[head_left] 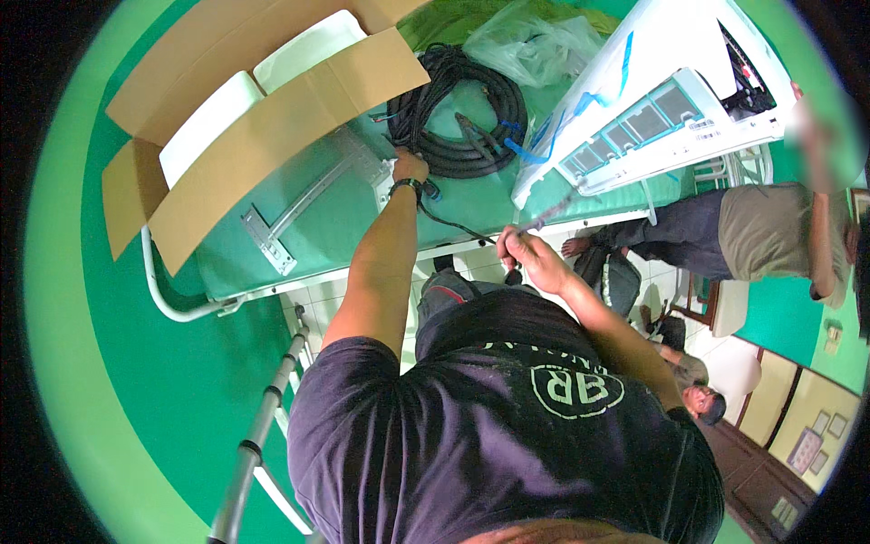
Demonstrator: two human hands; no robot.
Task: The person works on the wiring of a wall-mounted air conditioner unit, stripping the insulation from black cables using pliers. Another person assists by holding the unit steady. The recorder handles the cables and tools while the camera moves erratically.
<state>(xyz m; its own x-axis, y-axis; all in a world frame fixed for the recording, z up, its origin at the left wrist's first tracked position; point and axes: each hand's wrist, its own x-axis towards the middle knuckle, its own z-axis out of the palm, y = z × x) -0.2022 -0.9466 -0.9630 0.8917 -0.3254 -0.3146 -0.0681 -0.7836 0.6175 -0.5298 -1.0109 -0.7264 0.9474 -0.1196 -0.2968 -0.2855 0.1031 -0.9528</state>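
Note:
My left hand (409,165) reaches to the edge of a coil of black cable and tubing (480,154), beside a galvanized metal bracket (299,199) on the green padded bed (217,258); its fingertips are partly hidden. A thin dark cable runs from near it toward my right hand (530,261), whose fingers are closed on that cable. A blurred greyish length extends up and right from the right hand toward a white appliance unit (609,109) with blue tape and grey-blue panels, lying on the bed's right end.
An open cardboard box (245,163) with white foam fills the bed's upper left, beside clear plastic wrap (535,45). A metal ladder (265,408) is at my lower left. A person (770,231) stands at the right; another person (680,363) sits lower right.

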